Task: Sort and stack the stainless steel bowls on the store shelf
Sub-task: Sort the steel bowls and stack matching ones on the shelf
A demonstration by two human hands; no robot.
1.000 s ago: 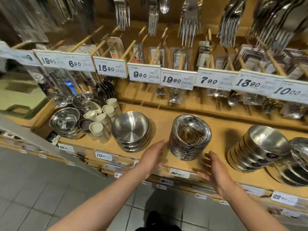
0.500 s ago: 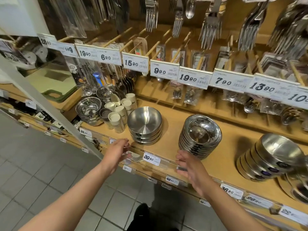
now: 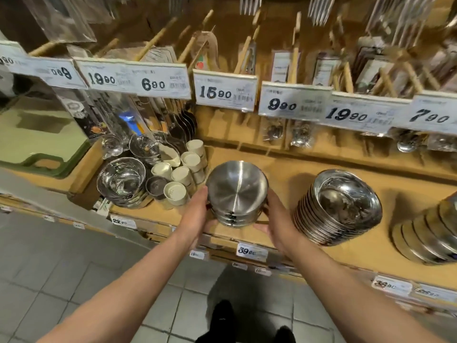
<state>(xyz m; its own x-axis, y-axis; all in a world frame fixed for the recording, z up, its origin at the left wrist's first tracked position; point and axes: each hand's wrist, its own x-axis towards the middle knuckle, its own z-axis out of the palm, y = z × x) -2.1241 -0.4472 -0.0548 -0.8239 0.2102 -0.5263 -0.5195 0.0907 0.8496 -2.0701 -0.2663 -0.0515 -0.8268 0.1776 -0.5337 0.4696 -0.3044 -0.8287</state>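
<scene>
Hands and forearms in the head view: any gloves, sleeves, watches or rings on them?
None visible. The left hand and right hand are bare, without gloves, and both forearms are uncovered to the frame's bottom edge. No watch, bracelet or markings show; the fingers are too hidden to rule out rings.

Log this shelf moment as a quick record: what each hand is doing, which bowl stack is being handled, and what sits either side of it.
left hand: grips the left side of the brushed bowl stack
right hand: grips the right side of the same stack
brushed bowl stack: short nested stack at the wooden shelf front edge
right neighbour: taller shiny bowl stack, apart from it
left neighbour: cream cups, beside it
price tag below: begins 39
</scene>
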